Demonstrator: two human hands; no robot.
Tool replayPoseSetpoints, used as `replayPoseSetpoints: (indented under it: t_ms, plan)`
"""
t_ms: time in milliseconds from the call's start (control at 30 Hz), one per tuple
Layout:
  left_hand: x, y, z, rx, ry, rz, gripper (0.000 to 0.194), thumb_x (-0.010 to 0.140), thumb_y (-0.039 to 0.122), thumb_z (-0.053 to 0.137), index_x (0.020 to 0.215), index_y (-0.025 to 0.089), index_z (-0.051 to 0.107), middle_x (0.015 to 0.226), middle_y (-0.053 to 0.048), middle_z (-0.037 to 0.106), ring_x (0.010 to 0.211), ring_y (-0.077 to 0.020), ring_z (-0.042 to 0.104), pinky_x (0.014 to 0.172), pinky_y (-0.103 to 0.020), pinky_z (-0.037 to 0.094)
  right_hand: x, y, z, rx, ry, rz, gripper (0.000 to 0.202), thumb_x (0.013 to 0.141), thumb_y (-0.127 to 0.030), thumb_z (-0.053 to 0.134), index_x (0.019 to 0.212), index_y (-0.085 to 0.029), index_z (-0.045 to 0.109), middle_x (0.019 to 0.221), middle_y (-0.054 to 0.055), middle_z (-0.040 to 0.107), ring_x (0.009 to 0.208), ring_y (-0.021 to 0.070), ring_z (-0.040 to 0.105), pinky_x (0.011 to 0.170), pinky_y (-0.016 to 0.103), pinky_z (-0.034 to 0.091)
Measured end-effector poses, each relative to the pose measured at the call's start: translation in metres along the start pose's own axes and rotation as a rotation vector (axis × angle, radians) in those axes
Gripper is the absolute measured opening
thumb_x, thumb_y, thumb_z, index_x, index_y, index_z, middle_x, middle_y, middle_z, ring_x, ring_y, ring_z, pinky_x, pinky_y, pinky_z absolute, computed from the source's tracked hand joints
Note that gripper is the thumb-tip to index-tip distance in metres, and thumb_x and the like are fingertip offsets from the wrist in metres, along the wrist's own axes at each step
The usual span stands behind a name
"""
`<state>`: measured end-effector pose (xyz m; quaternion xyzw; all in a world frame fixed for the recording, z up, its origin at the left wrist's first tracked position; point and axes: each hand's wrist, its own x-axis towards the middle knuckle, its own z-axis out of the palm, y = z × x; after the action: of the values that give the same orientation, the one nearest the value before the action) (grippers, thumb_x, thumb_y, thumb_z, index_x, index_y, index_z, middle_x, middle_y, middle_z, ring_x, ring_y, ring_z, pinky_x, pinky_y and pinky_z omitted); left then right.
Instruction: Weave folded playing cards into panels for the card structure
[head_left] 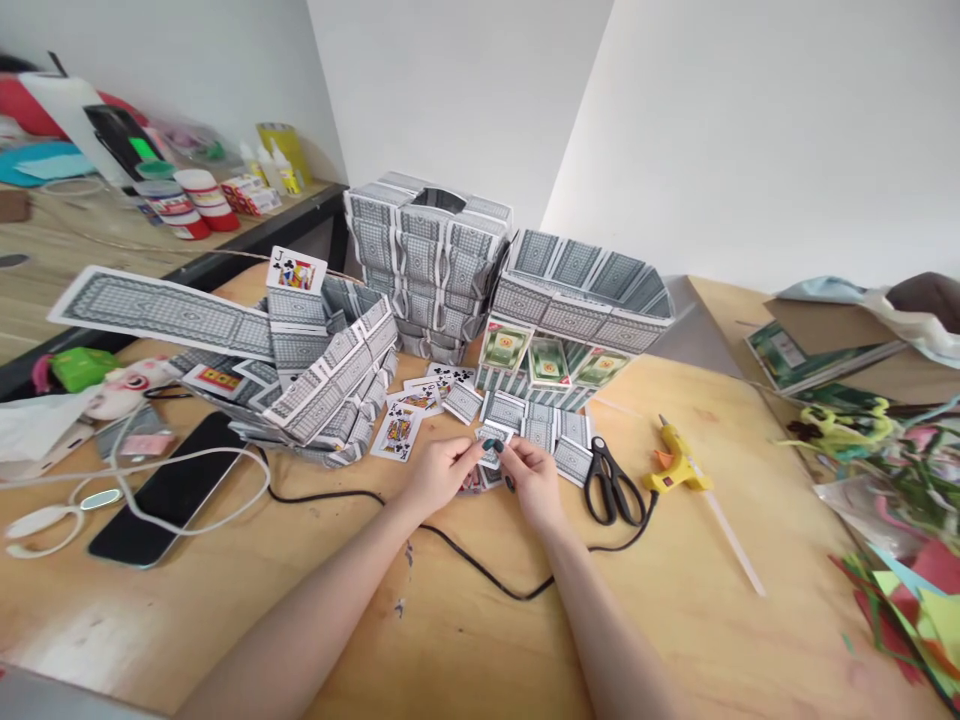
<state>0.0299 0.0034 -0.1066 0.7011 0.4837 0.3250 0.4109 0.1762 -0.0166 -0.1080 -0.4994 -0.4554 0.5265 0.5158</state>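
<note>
Both hands meet over the middle of the table, fingers pinched on a small playing card (491,437) between them. My left hand (442,470) holds its left side and my right hand (534,478) its right side; dark nail polish shows at the fingertips. Just behind lie folded grey-backed cards (538,426), with face-up cards, one a king of clubs (397,431), to the left. Structures built of cards stand around: an open one (581,318) at the back right, a tall one (431,262) behind, and a tilted one (337,390) at the left.
Black scissors (613,487) lie right of the cards, beside a yellow glue gun (675,463) with a glue stick in it. Its black cord (480,568) crosses the table under my forearms. A phone (172,490) and white cable lie left; coloured paper scraps (919,610) are at the right.
</note>
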Motion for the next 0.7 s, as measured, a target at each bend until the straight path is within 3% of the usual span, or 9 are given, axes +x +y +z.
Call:
replayPoseSetpoints:
  t_ms: [133,200,333,467,700]
  plan:
    - [-0.002,0.005,-0.001,0.146,0.135,0.111,0.019,0.081,0.032,0.045,0.087,0.017,0.055,0.073,-0.002,0.062,0.064,-0.0126,0.056,0.062,-0.024,0.044,0.002,0.002,0.0,-0.027,0.098,-0.016,0.03,0.073,-0.042,0.058,0.058,-0.017,0.049,0.046,-0.006,0.037,0.042,0.0071,0.03,0.042,0.022,0.023]
    - [-0.003,0.008,-0.003,0.167,0.16,0.213,0.034,0.077,0.025,0.049,0.11,0.018,0.048,0.1,-0.007,0.06,0.086,-0.0177,0.057,0.078,-0.032,0.045,0.002,0.0,0.0,-0.049,0.125,-0.027,0.031,0.073,-0.042,0.058,0.056,-0.018,0.048,0.045,-0.006,0.038,0.042,0.0074,0.031,0.042,0.022,0.024]
    - [-0.004,0.012,-0.005,0.233,0.03,0.453,0.061,0.074,0.011,0.045,0.132,0.021,0.03,0.135,-0.008,0.037,0.123,-0.0242,0.034,0.102,-0.043,0.03,0.001,-0.002,0.0,-0.111,0.117,-0.027,0.034,0.072,-0.041,0.058,0.051,-0.019,0.045,0.042,-0.005,0.041,0.04,0.0082,0.035,0.043,0.022,0.029]
    - [-0.004,0.01,-0.004,0.274,-0.039,0.532,0.063,0.076,0.01,0.043,0.135,0.021,0.023,0.139,-0.007,0.031,0.129,-0.024,0.024,0.106,-0.046,0.026,0.0,-0.001,0.0,-0.14,0.092,-0.032,0.034,0.073,-0.041,0.057,0.051,-0.018,0.044,0.042,-0.005,0.041,0.04,0.0081,0.036,0.042,0.022,0.029]
    - [-0.004,0.009,-0.005,0.172,-0.024,0.424,0.052,0.079,0.017,0.047,0.129,0.025,0.034,0.134,-0.007,0.038,0.122,-0.0228,0.037,0.102,-0.042,0.034,-0.002,-0.006,0.0,-0.099,-0.037,-0.036,0.031,0.076,-0.044,0.055,0.061,-0.017,0.053,0.049,-0.004,0.044,0.044,0.0084,0.039,0.042,0.022,0.032]
